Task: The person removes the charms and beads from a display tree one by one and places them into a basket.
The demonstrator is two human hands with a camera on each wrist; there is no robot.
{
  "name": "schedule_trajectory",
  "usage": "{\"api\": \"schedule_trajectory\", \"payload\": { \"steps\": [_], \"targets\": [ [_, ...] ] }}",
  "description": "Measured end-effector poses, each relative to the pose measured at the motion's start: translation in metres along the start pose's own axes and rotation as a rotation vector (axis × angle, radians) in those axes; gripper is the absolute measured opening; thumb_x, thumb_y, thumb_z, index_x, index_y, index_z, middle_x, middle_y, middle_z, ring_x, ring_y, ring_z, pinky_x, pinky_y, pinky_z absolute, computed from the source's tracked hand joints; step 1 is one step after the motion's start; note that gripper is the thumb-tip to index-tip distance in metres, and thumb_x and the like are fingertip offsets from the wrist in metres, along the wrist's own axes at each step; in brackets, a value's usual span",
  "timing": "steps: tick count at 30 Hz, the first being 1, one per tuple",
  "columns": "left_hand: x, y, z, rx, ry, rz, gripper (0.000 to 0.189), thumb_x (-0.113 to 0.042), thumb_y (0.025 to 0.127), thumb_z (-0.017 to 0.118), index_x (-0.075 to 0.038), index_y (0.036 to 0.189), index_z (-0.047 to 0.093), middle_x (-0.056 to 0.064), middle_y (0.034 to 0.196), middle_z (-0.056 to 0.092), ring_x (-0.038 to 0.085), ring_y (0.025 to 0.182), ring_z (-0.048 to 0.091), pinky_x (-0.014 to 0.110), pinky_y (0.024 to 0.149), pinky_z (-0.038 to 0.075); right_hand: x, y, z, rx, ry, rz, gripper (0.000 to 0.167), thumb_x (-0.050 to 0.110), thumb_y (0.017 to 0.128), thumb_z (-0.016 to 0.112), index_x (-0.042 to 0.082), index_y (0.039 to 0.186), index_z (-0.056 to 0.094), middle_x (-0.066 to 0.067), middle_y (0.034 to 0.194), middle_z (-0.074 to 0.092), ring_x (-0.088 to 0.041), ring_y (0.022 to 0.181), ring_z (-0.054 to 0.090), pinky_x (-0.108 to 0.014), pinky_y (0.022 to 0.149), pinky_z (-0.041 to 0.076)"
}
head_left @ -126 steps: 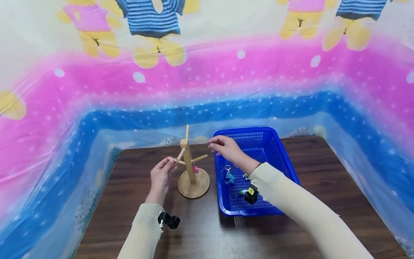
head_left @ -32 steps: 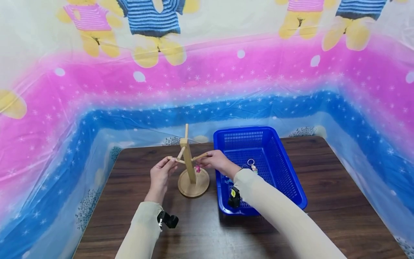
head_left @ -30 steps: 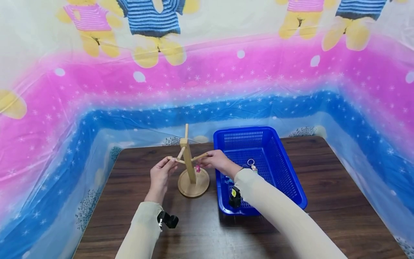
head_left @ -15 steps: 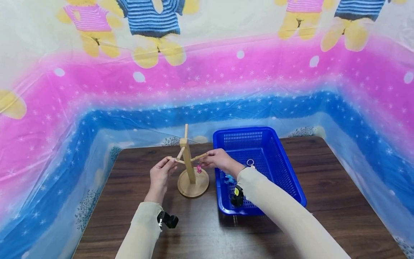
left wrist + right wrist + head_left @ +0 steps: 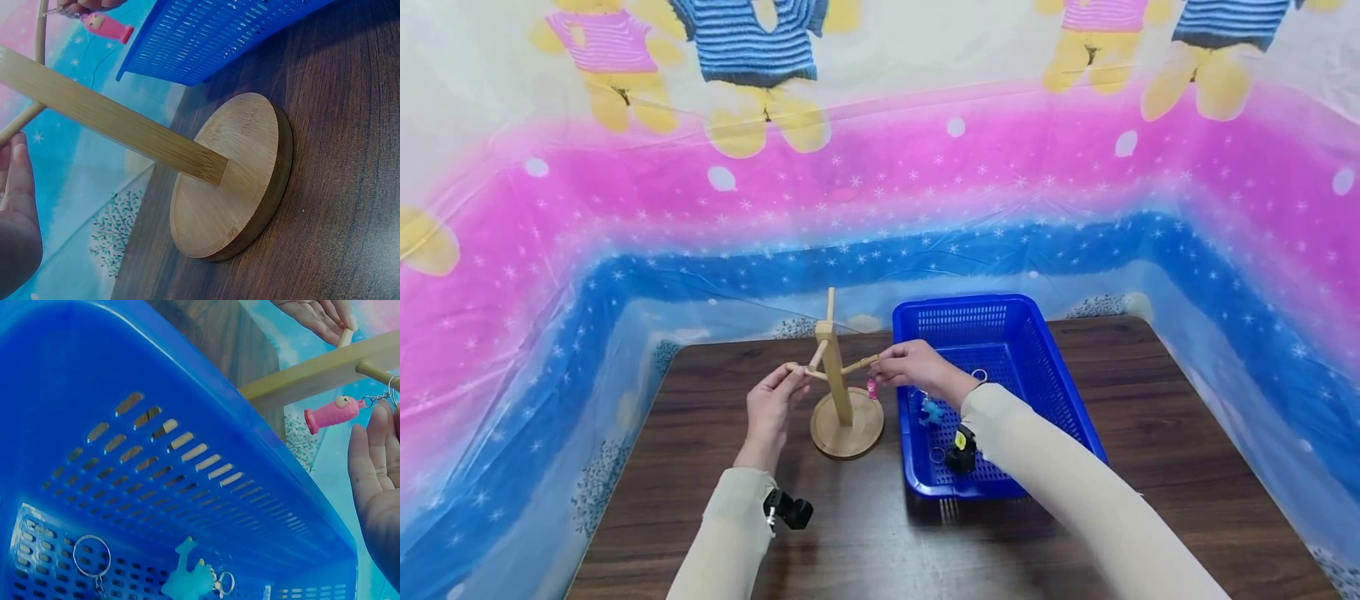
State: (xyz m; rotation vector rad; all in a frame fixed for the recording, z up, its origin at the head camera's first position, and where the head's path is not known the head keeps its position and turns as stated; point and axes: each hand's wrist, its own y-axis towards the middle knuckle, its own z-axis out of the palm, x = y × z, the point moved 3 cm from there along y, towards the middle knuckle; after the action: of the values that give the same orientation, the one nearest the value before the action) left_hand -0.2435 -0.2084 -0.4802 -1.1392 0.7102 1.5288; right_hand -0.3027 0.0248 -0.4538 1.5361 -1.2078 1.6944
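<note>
A wooden peg stand (image 5: 837,379) with a round base rises from the table. On its left, my left hand (image 5: 769,406) pinches the end of one peg between thumb and fingers. My right hand (image 5: 919,367) is at the outer end of the right-hand peg (image 5: 856,365), fingers on the ring of a pink figure keychain (image 5: 872,389). In the right wrist view that ring loops the peg (image 5: 375,373) and the pink figure hangs below on its short chain. The fingertips on the ring are partly cut off at that view's edge.
Right of the stand, a blue plastic basket (image 5: 907,442) sits under my right forearm. It holds a light blue dinosaur keychain (image 5: 187,578) and other key rings (image 5: 92,556). A patterned cloth (image 5: 880,183) hangs behind the dark wooden table (image 5: 865,542).
My right hand has come down from above the peg to its outer end. The pink keychain has slid outward along the peg, away from the post. My left hand has stayed put.
</note>
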Motion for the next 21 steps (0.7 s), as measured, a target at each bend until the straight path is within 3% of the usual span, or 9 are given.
{"api": "schedule_trajectory", "payload": {
  "steps": [6,13,21],
  "targets": [
    [0.001,0.001,0.000,0.008,-0.001,0.005,0.026,-0.002,0.100,0.063,-0.018,0.083,0.073,-0.011,0.074,0.075,-0.001,0.075,0.073,0.012,0.071,0.062,0.004,-0.007,-0.008,0.018,0.013,-0.011,0.025,0.005,0.101,0.061,-0.012,0.119,0.066,0.001,0.087,0.075,-0.008,0.080,0.071,-0.057,0.112,0.052],
    [0.000,0.001,0.000,0.000,-0.008,0.000,0.025,-0.002,0.100,0.063,-0.017,0.083,0.073,-0.011,0.075,0.075,-0.001,0.075,0.073,0.013,0.072,0.062,0.012,-0.013,-0.016,0.023,-0.011,-0.010,0.025,0.003,0.101,0.061,-0.014,0.120,0.065,0.002,0.085,0.074,-0.007,0.081,0.070,-0.044,0.102,0.061],
    [0.000,0.000,0.001,-0.002,0.009,-0.006,0.028,-0.002,0.100,0.063,-0.020,0.080,0.073,-0.011,0.073,0.075,-0.001,0.073,0.073,0.012,0.072,0.062,0.023,-0.021,-0.027,0.028,-0.059,-0.011,0.025,0.005,0.102,0.061,-0.013,0.119,0.066,0.001,0.089,0.074,-0.008,0.083,0.071,-0.053,0.110,0.055]
  ]
}}
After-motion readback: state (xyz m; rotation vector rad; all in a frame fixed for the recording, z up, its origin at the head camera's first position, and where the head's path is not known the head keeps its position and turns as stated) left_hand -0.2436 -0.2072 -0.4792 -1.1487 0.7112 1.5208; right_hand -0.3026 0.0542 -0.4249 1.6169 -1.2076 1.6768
